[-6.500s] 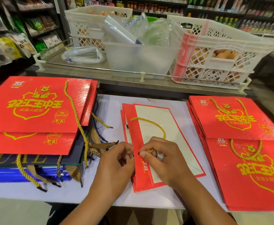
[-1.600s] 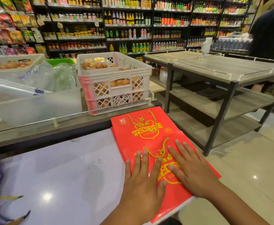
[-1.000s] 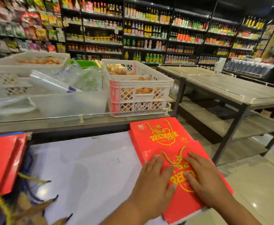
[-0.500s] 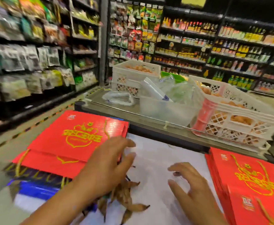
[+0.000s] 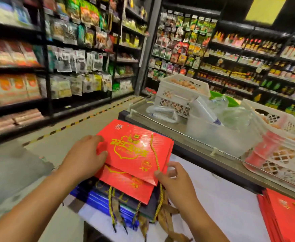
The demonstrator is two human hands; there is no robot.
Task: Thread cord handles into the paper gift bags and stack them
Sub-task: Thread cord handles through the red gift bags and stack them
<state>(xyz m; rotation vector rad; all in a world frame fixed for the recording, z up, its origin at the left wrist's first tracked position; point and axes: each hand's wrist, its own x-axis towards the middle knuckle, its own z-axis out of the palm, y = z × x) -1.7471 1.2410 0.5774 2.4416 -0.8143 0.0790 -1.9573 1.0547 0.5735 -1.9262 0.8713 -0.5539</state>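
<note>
A pile of flat red gift bags (image 5: pixel 134 149) with gold print lies at the left end of the white table (image 5: pixel 221 193). My left hand (image 5: pixel 83 154) grips the left edge of the top bag, thumb on its face. My right hand (image 5: pixel 174 179) holds the same bag at its near right corner, thumb on top. A gold cord (image 5: pixel 156 165) runs down over that bag. Under the red bags lie dark and blue bags (image 5: pixel 104 203) with gold and brown handles hanging off the front. A second stack of red bags (image 5: pixel 290 219) sits at the lower right.
Behind the table runs a metal counter (image 5: pixel 192 142) with white crates (image 5: pixel 180 95), a clear tub (image 5: pixel 220 135) of plastic bags and a crate of eggs (image 5: pixel 286 151). Stocked shop shelves (image 5: pixel 55 67) line the aisle on the left and the back.
My view has swung left from the right stack to the left pile. Both hands have left the right stack, crossed the table and taken hold of the top red bag of the left pile.
</note>
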